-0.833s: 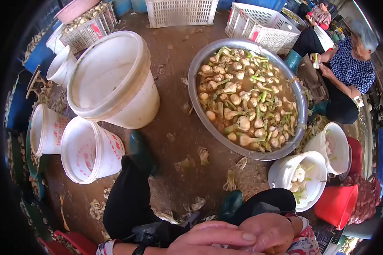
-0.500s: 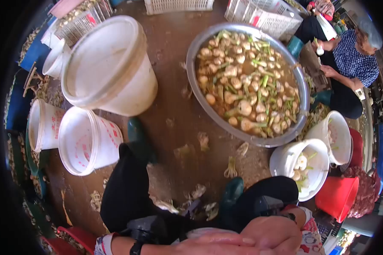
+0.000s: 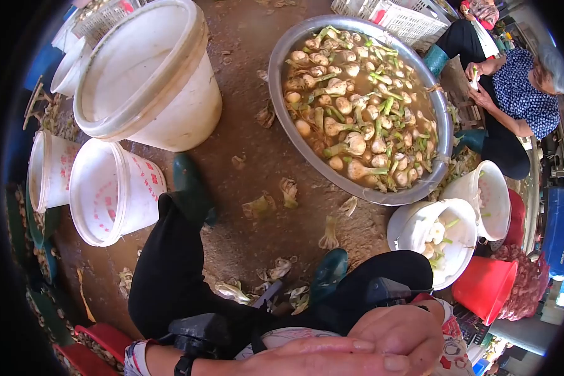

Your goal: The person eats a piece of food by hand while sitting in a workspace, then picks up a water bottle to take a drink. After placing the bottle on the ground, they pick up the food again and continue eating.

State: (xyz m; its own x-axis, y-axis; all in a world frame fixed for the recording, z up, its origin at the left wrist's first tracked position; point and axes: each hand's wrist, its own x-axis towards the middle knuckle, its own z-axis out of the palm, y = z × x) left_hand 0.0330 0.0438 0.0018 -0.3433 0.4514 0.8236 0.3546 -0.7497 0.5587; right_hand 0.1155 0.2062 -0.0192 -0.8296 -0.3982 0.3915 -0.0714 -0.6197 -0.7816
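Note:
My left hand (image 3: pixel 319 357) reaches in from the lower left, its fingers stretched out against my right hand (image 3: pixel 398 332). The right hand comes from the right above my lap; its fingers are mostly hidden by the left. Nothing shows held between them. Beyond my knees, a wide metal basin (image 3: pixel 276 94) of brown water holds many garlic bulbs (image 3: pixel 355 144) with cut green stems. Nearest my right hand, a white bucket (image 3: pixel 400 232) contains several peeled white bulbs (image 3: pixel 437 232).
A large white bucket (image 3: pixel 188 113) and smaller white buckets (image 3: pixel 141 194) stand left. At right are a red bucket (image 3: pixel 485 285) and another white bucket (image 3: pixel 496 200). Peeled skins (image 3: pixel 288 191) litter the brown floor. A seated co-worker (image 3: pixel 514 88) handles a bulb at upper right.
The view has shifted, so the basin and buckets sit higher and further left. My hands stay pressed together, with slight movement. The co-worker's hands have come closer together around the bulb.

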